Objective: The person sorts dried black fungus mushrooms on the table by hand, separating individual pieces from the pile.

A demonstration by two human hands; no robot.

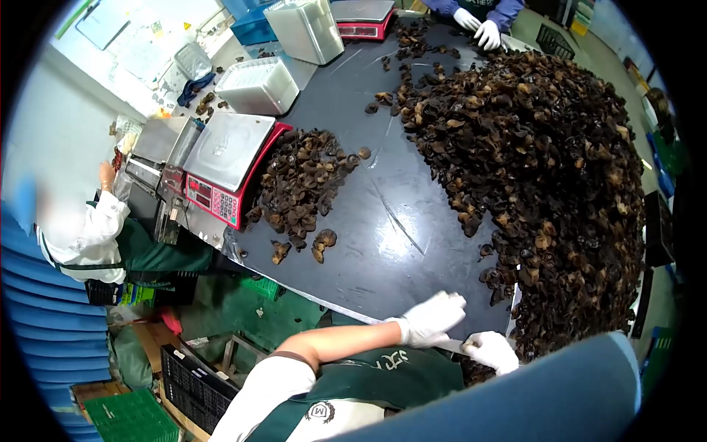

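My left hand (434, 320), in a white glove, is over the near edge of the dark tabletop (353, 272) with its fingers stretched out. Just right of it, my right hand (492, 352), also gloved, is curled closed near the edge. A thin pale strip (450, 345) shows between the two hands; whether either hand holds it is unclear. Dark dried fungus pieces lie in a big heap (545, 162) beyond and to the right of my hands. A smaller pile (305, 180) lies beside a red scale (232, 158).
White plastic bins (258, 85) and another red scale (364, 15) are at the far left. A co-worker's gloved hands (479, 28) are at the far edge; another person (96, 228) is at left. Crates (132, 416) stand below.
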